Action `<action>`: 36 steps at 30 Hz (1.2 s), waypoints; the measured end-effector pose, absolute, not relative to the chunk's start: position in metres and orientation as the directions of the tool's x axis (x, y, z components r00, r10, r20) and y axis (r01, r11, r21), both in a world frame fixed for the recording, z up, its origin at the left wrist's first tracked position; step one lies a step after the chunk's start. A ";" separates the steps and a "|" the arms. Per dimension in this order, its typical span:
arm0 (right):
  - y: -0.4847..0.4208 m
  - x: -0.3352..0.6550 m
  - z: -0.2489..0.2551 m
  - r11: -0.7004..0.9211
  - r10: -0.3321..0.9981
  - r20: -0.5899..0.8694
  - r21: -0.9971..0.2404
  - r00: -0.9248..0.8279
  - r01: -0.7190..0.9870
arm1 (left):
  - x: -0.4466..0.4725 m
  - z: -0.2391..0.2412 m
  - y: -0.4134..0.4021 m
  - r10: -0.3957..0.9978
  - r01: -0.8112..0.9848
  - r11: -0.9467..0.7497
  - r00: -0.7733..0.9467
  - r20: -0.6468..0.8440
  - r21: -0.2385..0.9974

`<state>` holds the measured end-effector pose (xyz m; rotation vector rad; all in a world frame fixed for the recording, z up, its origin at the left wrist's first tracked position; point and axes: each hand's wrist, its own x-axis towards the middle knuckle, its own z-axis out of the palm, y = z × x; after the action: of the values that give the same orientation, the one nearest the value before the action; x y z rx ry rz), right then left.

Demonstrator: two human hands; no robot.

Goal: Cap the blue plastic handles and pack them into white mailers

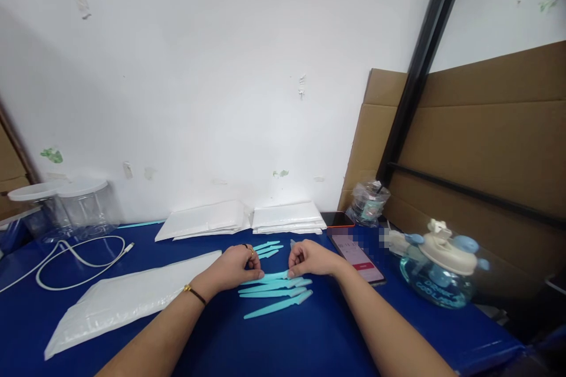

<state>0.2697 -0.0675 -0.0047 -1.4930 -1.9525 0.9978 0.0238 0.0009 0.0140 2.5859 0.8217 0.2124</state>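
Note:
My left hand [239,266] pinches the handle end of a teal eyebrow razor [275,276] between thumb and fingers. At the razor's other end, the fingertips of my right hand [310,259] are closed on it. Just below, on the blue table, several more teal eyebrow razors [277,305] lie roughly side by side, their blade ends to the right. Beyond my hands is another small group of teal razors [268,247], partly hidden by my left hand. A small greyish tip [292,242] shows behind my right fingers; I cannot make out what it is.
White plastic mailers [287,218] are stacked by the wall, and a larger white mailer [128,294] lies left. A phone [359,256] rests right of my hand, near a teal drinking bottle [440,271]. A white cable [79,287] and clear lidded containers [86,209] are far left.

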 end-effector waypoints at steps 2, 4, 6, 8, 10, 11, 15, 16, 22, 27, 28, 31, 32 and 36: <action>-0.065 0.270 -0.007 0.115 0.969 -0.037 -0.806 -0.243 0.581 | 0.025 0.014 0.002 0.576 0.512 -0.743 0.817 0.023 0.431; -0.062 0.272 -0.010 0.107 0.978 -0.012 -0.827 -0.209 0.551 | 0.025 0.014 0.004 0.585 0.523 -0.752 0.810 0.040 0.402; -0.058 0.278 -0.013 0.100 0.985 0.008 -0.842 -0.173 0.529 | 0.024 0.014 0.009 0.601 0.544 -0.762 0.796 0.072 0.351; -0.054 0.286 -0.016 0.070 0.995 0.022 -0.836 -0.094 0.544 | 0.020 0.014 0.017 0.634 0.583 -0.754 0.766 0.105 0.302; -0.052 0.294 -0.016 0.032 0.999 0.047 -0.804 0.011 0.594 | 0.016 0.014 0.023 0.686 0.637 -0.716 0.716 0.125 0.286; -0.051 0.296 -0.015 0.020 0.996 0.070 -0.784 0.056 0.621 | 0.015 0.014 0.025 0.711 0.658 -0.694 0.690 0.137 0.292; -0.056 0.296 -0.011 0.073 0.996 0.094 -0.754 -0.003 0.653 | 0.016 0.014 0.019 0.707 0.628 -0.693 0.688 0.164 0.355; -0.058 0.294 -0.010 0.097 0.995 0.076 -0.749 -0.060 0.656 | 0.018 0.015 0.015 0.684 0.604 -0.711 0.714 0.153 0.360; -0.063 0.284 -0.010 0.145 0.981 0.001 -0.673 -0.196 0.725 | 0.028 0.014 0.002 0.619 0.572 -0.741 0.785 0.030 0.352; -0.062 0.284 -0.009 0.194 0.981 0.110 -0.626 -0.161 0.755 | 0.027 0.017 0.001 0.628 0.575 -0.732 0.778 0.033 0.364; -0.062 0.284 -0.009 0.188 0.982 0.094 -0.627 -0.166 0.756 | 0.028 0.018 0.000 0.627 0.576 -0.730 0.779 0.024 0.368; -0.062 0.282 -0.009 0.151 0.984 0.032 -0.654 -0.173 0.741 | 0.029 0.018 -0.002 0.633 0.589 -0.718 0.774 -0.005 0.370; -0.062 0.282 -0.010 0.136 0.985 0.011 -0.669 -0.173 0.731 | 0.029 0.018 -0.002 0.634 0.593 -0.720 0.773 -0.006 0.361; -0.060 0.283 -0.012 0.089 0.987 -0.027 -0.734 -0.160 0.674 | 0.027 0.015 0.005 0.643 0.603 -0.743 0.763 0.061 0.290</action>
<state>0.2834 -0.0596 -0.0118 -1.6278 -1.8898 0.8516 0.0267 0.0047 0.0151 2.7067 0.9744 0.2293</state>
